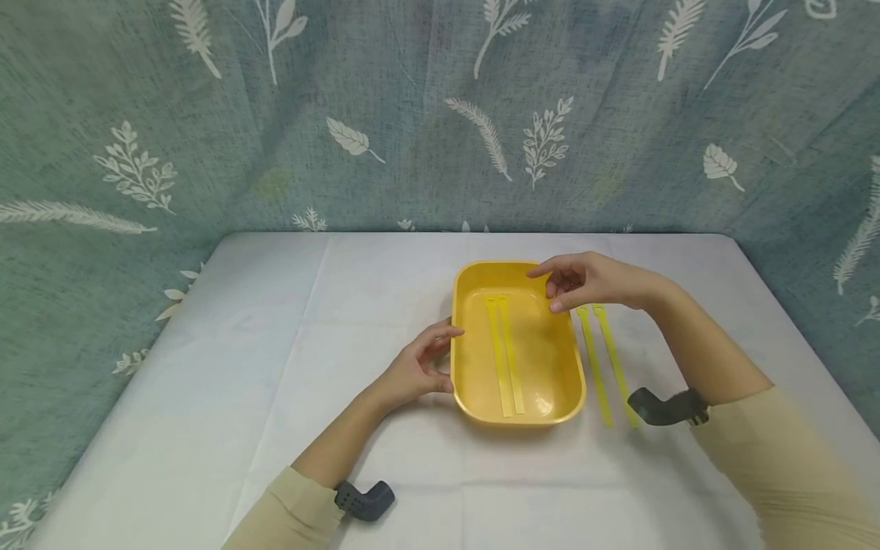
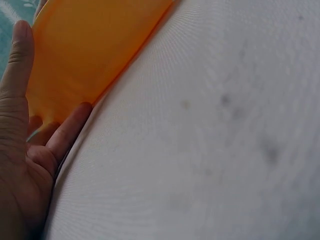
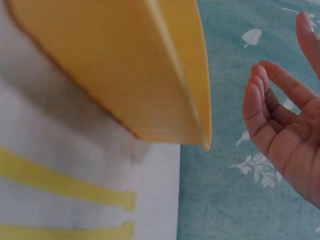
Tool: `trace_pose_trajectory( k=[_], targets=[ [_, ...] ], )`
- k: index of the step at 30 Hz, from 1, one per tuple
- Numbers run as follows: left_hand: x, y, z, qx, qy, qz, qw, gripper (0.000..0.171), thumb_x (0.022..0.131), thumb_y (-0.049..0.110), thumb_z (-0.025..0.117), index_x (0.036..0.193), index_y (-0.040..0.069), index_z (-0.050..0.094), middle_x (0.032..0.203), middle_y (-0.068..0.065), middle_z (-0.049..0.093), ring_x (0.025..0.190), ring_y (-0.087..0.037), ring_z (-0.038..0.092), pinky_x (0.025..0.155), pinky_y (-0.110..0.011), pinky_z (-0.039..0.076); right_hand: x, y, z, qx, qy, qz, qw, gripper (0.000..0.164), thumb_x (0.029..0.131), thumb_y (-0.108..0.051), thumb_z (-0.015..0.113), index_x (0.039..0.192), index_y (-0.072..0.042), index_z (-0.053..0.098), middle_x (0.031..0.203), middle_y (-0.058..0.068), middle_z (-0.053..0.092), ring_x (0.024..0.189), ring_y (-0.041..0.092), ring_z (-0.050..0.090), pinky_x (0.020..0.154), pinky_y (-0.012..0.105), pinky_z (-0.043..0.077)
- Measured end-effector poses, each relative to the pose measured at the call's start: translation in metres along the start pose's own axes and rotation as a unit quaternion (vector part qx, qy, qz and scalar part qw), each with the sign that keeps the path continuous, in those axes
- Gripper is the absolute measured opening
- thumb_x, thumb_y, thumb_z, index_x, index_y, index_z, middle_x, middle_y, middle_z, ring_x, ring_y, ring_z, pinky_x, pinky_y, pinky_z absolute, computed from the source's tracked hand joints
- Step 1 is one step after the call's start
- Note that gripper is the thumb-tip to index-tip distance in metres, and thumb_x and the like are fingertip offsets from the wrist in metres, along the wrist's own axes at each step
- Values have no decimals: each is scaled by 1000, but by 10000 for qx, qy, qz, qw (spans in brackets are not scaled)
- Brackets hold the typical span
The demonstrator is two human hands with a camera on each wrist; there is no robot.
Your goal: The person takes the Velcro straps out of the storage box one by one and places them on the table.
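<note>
A yellow rectangular plastic basin [image 1: 550, 363] stands on the white-covered table. Inside it lie two flat yellow strips [image 1: 496, 359], side by side lengthwise. My left hand [image 1: 419, 363] touches the basin's left side, a fingertip at the rim and the thumb lower down; in the left wrist view its fingers [image 2: 70, 130] rest against the outer wall. Above the basin's far right corner hovers my right hand [image 1: 584, 281], fingers loosely bent and holding nothing. Two more yellow strips [image 1: 596, 370], each with a wider slotted end, lie on the table right of the basin.
White cloth covers the table [image 1: 357, 283]. Behind it hangs a blue-green curtain [image 1: 412, 114] with white leaf prints. Each wrist carries a dark camera mount, the left mount [image 1: 364, 500] low in the head view and the right mount [image 1: 667, 406] over the table.
</note>
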State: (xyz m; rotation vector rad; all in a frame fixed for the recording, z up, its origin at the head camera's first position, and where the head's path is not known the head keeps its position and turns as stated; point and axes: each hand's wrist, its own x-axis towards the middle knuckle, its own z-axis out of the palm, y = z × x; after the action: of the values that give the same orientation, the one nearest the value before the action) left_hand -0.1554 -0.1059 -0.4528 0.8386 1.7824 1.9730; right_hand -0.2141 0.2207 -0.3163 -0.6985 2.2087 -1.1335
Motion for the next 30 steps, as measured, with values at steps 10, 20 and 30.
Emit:
trace_pose_trajectory(
  k=[10,20,30],
  targets=[
    [1,1,1,-22,16,8,10000,96,61,36,82,135,-6,36,156,-19,9,141,-41,17,84,-40,56,23,-16,1,-50,-325,471,9983,60,86,-24,71,139,-10,46,109,9,60,101,22,56,89,29,49],
    [-1,1,-2,98,50,34,9999,96,62,38,81,136,-4,37,156,-18,11,140,-42,19,85,-39,56,54,-7,12,907,-570,635,9922,66,89,-19,66,145,-3,34,106,9,60,109,35,52,100,39,45],
    [1,1,1,37,-58,-1,10000,95,63,38,80,136,-4,36,156,-20,7,139,-45,19,86,-40,55,80,9,25,1508,56,613,9866,51,89,-15,65,134,0,47,105,9,61,113,38,52,101,48,46]
  ],
)
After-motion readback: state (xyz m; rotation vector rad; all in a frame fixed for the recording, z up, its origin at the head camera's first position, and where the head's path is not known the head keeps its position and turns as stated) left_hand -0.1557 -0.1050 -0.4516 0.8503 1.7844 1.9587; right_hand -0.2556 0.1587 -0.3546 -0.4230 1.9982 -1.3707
